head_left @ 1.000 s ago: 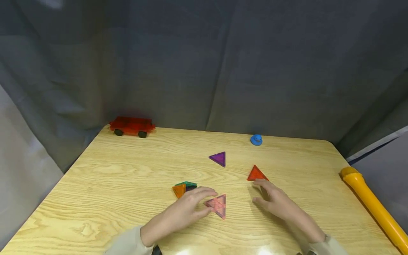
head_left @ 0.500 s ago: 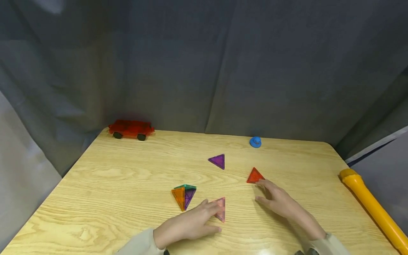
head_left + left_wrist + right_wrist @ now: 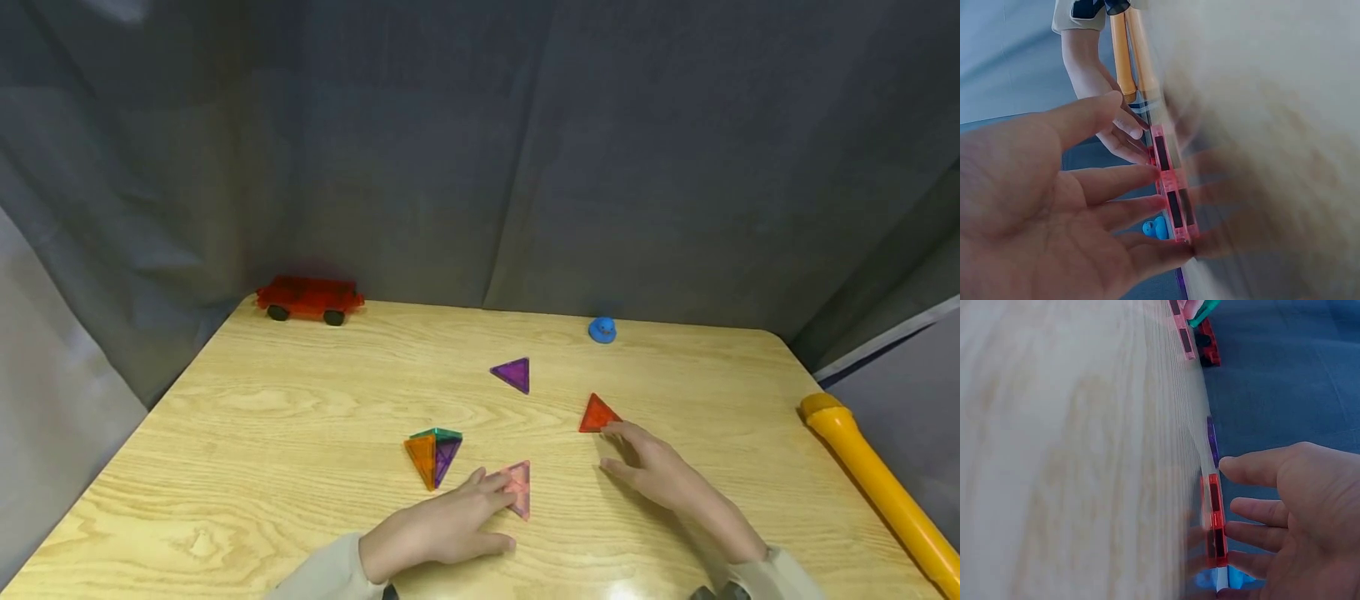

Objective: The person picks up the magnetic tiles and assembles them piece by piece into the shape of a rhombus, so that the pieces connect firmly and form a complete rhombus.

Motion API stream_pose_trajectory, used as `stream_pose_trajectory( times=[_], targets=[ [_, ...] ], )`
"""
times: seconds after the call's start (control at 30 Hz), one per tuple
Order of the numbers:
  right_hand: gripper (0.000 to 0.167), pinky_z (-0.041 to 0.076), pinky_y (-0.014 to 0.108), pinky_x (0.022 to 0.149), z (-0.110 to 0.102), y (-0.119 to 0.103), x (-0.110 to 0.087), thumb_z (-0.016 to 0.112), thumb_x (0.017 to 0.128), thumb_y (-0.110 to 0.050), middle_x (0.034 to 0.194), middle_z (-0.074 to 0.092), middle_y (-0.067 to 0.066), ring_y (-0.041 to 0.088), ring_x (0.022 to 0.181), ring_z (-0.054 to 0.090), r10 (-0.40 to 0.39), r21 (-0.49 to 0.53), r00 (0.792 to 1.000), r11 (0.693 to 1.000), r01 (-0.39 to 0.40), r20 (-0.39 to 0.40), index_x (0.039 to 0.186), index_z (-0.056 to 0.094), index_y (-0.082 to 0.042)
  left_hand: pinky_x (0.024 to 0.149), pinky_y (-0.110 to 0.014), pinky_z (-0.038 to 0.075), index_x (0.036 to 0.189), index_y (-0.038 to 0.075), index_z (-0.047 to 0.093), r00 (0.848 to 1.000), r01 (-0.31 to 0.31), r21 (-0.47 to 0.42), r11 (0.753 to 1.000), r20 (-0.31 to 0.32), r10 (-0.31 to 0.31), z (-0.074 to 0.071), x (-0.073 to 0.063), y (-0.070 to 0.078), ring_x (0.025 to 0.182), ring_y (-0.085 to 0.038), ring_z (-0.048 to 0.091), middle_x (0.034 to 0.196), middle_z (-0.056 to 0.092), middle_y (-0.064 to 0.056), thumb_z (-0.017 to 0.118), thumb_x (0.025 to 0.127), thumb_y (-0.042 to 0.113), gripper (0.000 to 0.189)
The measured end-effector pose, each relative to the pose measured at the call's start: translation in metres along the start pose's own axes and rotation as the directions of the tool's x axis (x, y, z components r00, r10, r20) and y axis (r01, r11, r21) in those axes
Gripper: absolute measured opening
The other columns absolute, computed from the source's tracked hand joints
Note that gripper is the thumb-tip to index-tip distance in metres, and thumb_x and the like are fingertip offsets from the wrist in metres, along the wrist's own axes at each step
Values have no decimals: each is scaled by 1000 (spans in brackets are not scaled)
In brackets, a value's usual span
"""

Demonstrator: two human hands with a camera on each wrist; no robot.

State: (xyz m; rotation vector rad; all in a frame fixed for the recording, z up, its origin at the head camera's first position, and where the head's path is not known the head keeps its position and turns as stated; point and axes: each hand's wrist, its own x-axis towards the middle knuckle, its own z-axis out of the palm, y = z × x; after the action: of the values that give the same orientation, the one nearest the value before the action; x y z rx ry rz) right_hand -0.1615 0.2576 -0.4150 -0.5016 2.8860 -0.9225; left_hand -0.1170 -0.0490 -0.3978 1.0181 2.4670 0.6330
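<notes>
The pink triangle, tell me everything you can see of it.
The pink triangle is a thin, see-through tile, plastic by its look. The left wrist view shows two dark strips set in one edge. It lies flat on the table, its right edge running nearly straight away from the person. The left hand covers its left part, fingertips at the tile, seemingly touching it.

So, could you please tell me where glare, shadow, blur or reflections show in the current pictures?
Head: glare on the tabletop at the bottom edge, soft shadow beside the right hand; left wrist: blurred tabletop, mirroring part of the left hand; right wrist: blurred nearby wood grain, red triangular tile reflected.
</notes>
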Motion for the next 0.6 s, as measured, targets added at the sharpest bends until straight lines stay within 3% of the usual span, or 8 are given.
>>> stream_pose_trajectory(
  times=[0.6],
  targets=[
    [35, 40, 57, 97, 6, -8, -14, 67, 89, -25, 120, 58, 11, 39, 118, 51, -20, 25, 1000, 999, 21, -17, 116, 57, -5, 99, -59, 36, 142, 5, 43, 1000, 3, -35, 999, 19, -2, 4, -14, 2, 138, -45, 21, 153, 27, -14, 54, 95, 40, 59]
  ],
)
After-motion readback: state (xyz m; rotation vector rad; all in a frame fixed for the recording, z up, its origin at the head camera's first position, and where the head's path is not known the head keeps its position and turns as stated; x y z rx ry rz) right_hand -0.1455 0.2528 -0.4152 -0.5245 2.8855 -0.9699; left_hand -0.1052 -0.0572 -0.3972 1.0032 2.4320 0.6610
